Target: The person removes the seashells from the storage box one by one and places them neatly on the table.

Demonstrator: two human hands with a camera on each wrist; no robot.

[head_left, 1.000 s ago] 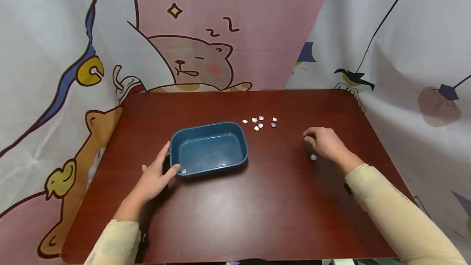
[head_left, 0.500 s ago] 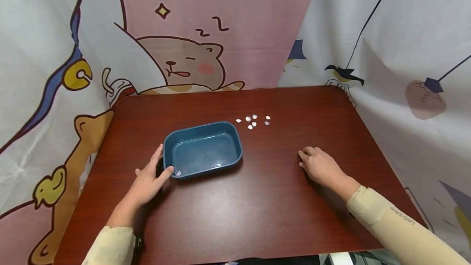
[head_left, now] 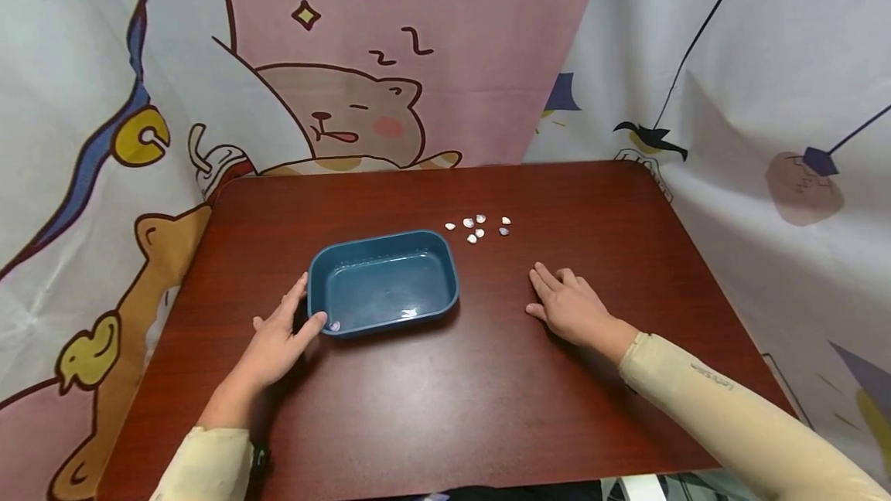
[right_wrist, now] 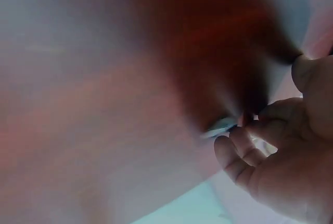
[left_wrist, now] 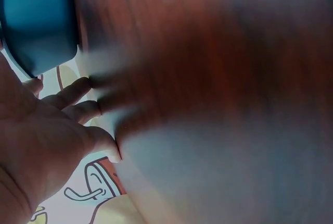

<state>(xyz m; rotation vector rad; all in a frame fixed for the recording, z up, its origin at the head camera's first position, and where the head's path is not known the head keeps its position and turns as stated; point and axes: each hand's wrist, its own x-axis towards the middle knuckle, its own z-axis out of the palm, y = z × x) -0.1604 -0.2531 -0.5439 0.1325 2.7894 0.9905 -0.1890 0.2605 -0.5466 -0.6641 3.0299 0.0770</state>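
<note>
A deep blue rectangular plastic tray (head_left: 381, 289) sits on the table, left of the middle. My left hand (head_left: 274, 342) rests at its left side, fingers straight along the outside and thumb at the near-left corner of the rim. One small shell (head_left: 335, 326) lies inside that corner. To the right, my right hand (head_left: 569, 309) is laid low over the tabletop, palm down, with its fingers pointing away to the left. In the right wrist view a small pale shell (right_wrist: 221, 126) lies on the table at the fingertips; whether they touch it I cannot tell.
Several small white and purplish shells (head_left: 479, 233) are scattered behind and right of the tray. The dark red-brown table (head_left: 445, 424) is glossy and backed by a printed cloth (head_left: 487, 52) with cartoon animals.
My right hand has come down over the lone shell on the right and slid left along the table, its fingers straightening. That shell's earlier spot is bare. The left hand stays at the tray.
</note>
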